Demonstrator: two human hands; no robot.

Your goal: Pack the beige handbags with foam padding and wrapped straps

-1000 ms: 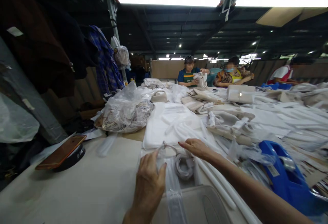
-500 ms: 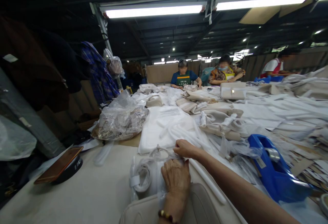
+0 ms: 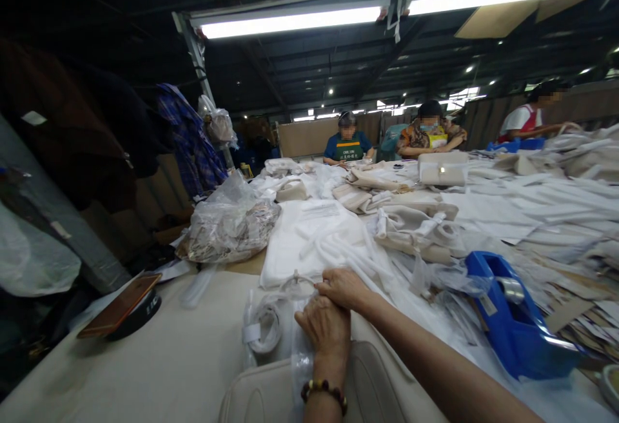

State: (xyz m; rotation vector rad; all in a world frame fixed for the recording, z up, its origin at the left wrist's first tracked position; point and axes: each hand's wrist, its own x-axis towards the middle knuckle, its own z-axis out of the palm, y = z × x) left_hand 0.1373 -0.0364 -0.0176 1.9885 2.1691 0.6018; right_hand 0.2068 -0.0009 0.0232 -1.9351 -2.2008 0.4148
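A beige handbag (image 3: 264, 392) lies in front of me at the bottom of the head view. Over its middle runs a strip of clear plastic wrap (image 3: 300, 371), which passes under my left hand (image 3: 326, 326). That hand, with a beaded bracelet at the wrist, is closed on the wrap. My right hand (image 3: 344, 287) is closed too and rests against the left knuckles; anything in its fingers is hidden. Left of my hands lies a rolled beige strap (image 3: 265, 327) with a white band round it. A ring-like handle part (image 3: 296, 281) shows just beyond.
To the right stands a blue tape dispenser (image 3: 520, 320) among plastic and scraps. A stack of white padded sheets (image 3: 285, 242) lies ahead, beside a plastic bag of parts (image 3: 229, 226). At left, a brown phone case (image 3: 120, 304) rests on a dark round object. Several co-workers sit beyond.
My right hand has moved left and slightly down, onto my left hand. My left hand has shifted slightly left, its bracelet now in fuller view. The view has shifted a little.
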